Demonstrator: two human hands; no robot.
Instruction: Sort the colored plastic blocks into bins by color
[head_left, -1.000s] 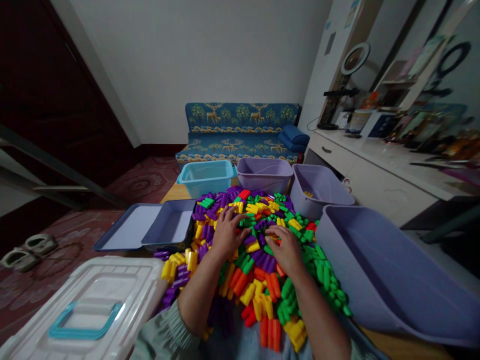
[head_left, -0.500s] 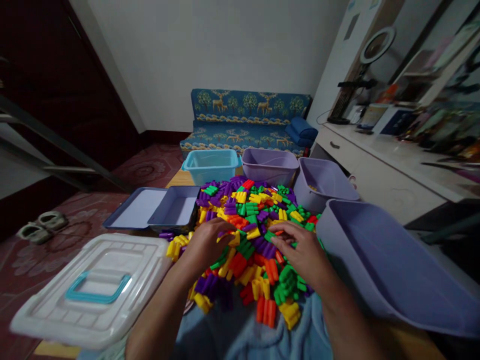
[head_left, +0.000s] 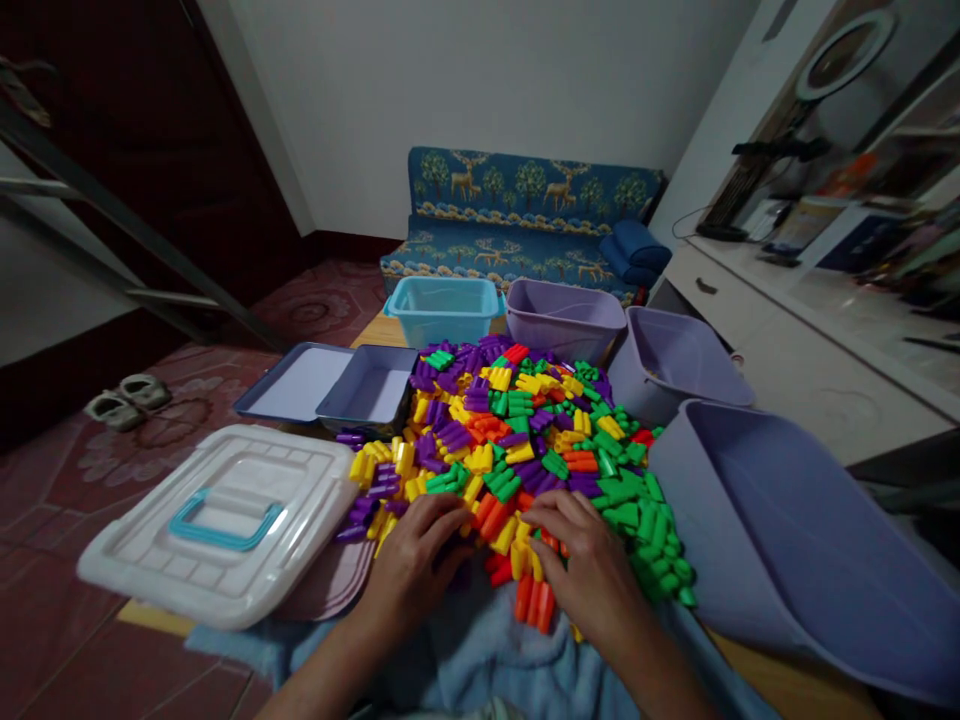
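A big heap of plastic toy blocks (head_left: 517, 430) in purple, yellow, green, orange and red lies on a blue cloth (head_left: 480, 650). My left hand (head_left: 415, 562) rests palm down on the near edge of the heap, fingers curled over yellow and purple blocks. Beside it my right hand (head_left: 579, 568) lies on the near orange and yellow blocks, fingers bent and pressed into them. Whether either hand actually grips a block is hidden under the fingers.
A white lidded box with a teal handle (head_left: 217, 520) sits at the left. An open blue-grey tin (head_left: 337, 385), a teal bin (head_left: 442, 305) and three lilac bins (head_left: 566, 315) (head_left: 679, 360) (head_left: 795, 530) ring the heap. A patterned blue sofa (head_left: 517, 215) stands behind, a white cabinet (head_left: 787, 340) on the right, sandals (head_left: 124, 395) on the floor.
Both hands have drawn back from the middle of the heap to its near edge, dragging blocks toward me. The view has shifted right and back.
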